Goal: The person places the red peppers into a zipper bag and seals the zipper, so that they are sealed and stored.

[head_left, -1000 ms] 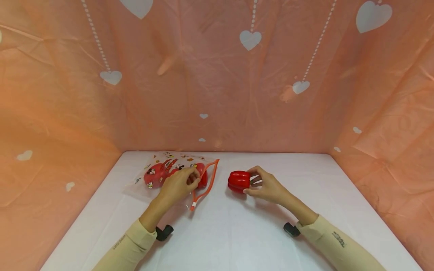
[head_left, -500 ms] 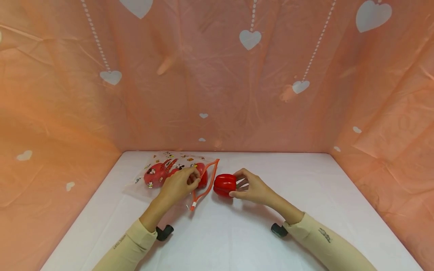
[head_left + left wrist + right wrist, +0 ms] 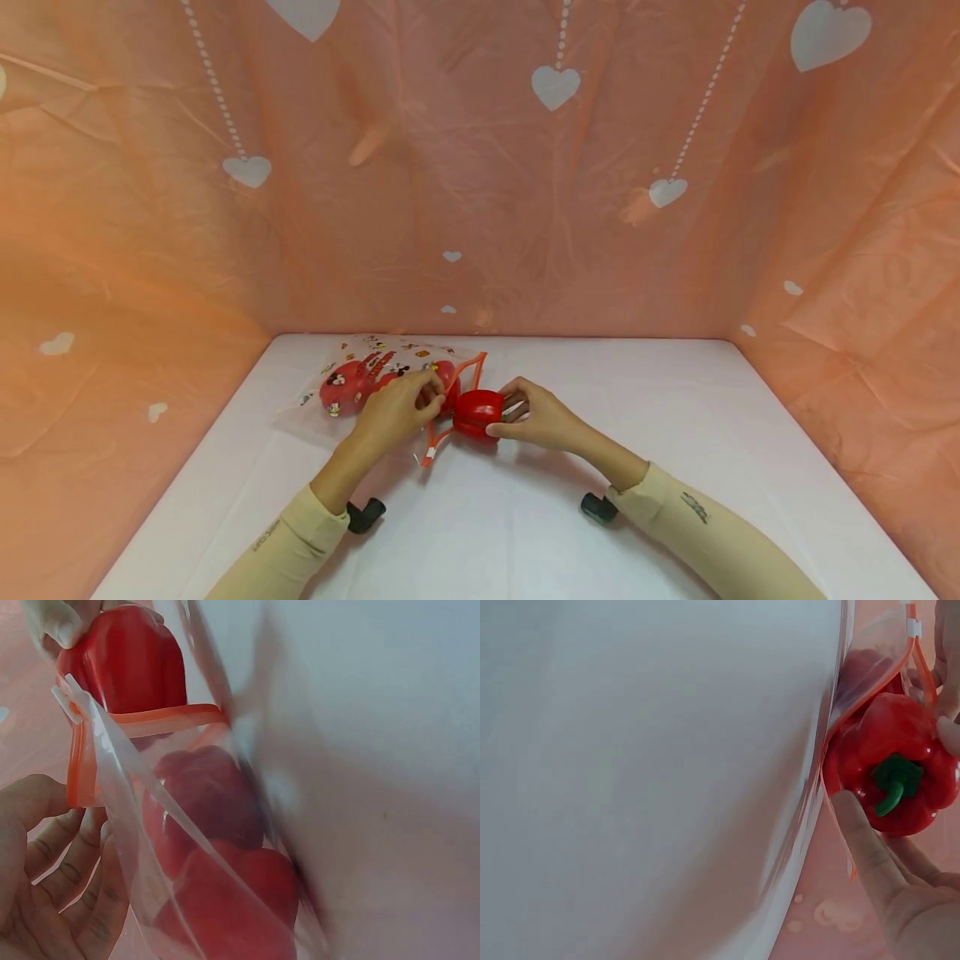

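My right hand (image 3: 543, 417) grips a red bell pepper (image 3: 477, 414) between thumb and fingers, right at the mouth of a clear printed zip bag (image 3: 318, 412). In the right wrist view the pepper's green stem (image 3: 894, 784) points back toward the palm. My left hand (image 3: 397, 408) pinches the bag's orange rim (image 3: 82, 769) between thumb and fingers, and the mouth stands open. Inside the bag lie more red bell peppers (image 3: 240, 900), seen through the plastic. In the left wrist view the gripped pepper (image 3: 135, 660) is just beyond the rim, its end facing the opening.
The bag lies on a white table (image 3: 510, 533), left of centre near the back edge. A white slider (image 3: 431, 452) sits at the near end of the orange rim. An orange cloth with white hearts (image 3: 480, 208) walls the back and sides.
My right hand has moved left with the red bell pepper, from beside the bag up to its orange rim. The left hand and the bag have stayed in place.
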`<state>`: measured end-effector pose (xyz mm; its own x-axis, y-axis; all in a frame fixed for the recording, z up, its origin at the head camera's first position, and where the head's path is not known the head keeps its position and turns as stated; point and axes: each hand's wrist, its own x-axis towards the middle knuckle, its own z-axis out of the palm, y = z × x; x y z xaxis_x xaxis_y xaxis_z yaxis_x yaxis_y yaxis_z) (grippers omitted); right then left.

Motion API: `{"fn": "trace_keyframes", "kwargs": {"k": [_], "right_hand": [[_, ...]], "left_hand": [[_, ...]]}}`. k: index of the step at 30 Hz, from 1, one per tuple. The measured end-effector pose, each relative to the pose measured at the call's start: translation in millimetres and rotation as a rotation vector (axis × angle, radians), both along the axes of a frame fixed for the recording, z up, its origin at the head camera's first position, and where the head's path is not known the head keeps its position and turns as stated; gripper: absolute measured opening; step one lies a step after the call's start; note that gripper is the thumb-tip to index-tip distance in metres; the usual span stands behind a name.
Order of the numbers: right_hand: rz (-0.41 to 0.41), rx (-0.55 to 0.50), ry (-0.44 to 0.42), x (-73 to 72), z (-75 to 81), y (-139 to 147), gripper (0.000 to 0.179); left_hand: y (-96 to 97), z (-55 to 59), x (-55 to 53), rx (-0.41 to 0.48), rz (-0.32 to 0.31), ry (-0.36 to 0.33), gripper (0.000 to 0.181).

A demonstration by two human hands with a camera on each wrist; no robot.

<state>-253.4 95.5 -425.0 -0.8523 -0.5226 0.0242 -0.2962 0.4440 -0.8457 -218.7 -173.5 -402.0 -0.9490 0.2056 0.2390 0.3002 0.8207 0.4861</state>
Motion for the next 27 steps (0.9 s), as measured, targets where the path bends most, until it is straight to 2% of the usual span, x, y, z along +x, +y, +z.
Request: {"fn": "trace_keyframes", "kwargs": {"k": [10, 18, 24, 27], "right_hand": [[-0.014, 0.020, -0.054, -3.7, 0.5, -11, 0.052], [-0.076, -0.086, -0.187, -10.6, -2.6, -21, 0.051], [-0.125, -0.170, -0.254, -15.7, -3.4, -30, 0.049], [-0.140, -0.185, -0.261, -18.1, -3.9, -34, 0.049]], "left_hand": [[-0.7, -0.3, 0.7, 0.005, -0.008, 0.006, 0.013], [-0.7, -3.3, 1.2, 0.008, -0.019, 0.035, 0.012], [-0.3, -2.9, 2.1, 0.006, -0.019, 0.045, 0.013], [0.4, -2.3, 1.9, 0.005, -0.016, 0.041, 0.013]]}}
